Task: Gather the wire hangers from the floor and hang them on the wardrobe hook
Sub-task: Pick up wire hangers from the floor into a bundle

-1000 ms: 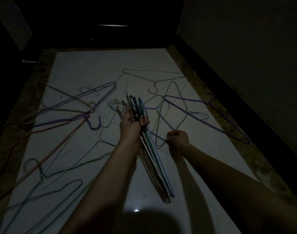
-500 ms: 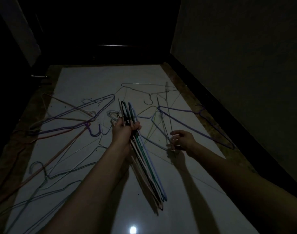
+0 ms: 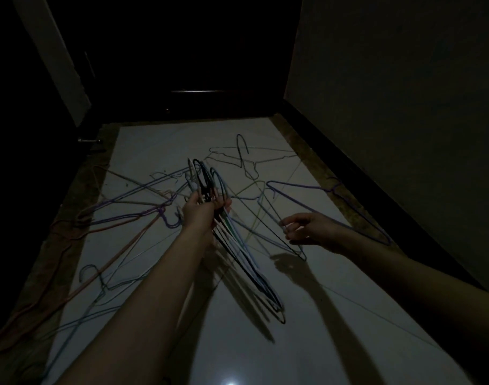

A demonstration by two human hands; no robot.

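Fingers of the left hand curl tight round a bundle of wire hangers; the right hand pinches one dark hanger, lifted just beside them.

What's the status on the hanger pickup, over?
Left hand grips a bundle of wire hangers. Right hand pinches one dark hanger, lifted. Many hangers on the floor, tangled. Wardrobe hook not visible.
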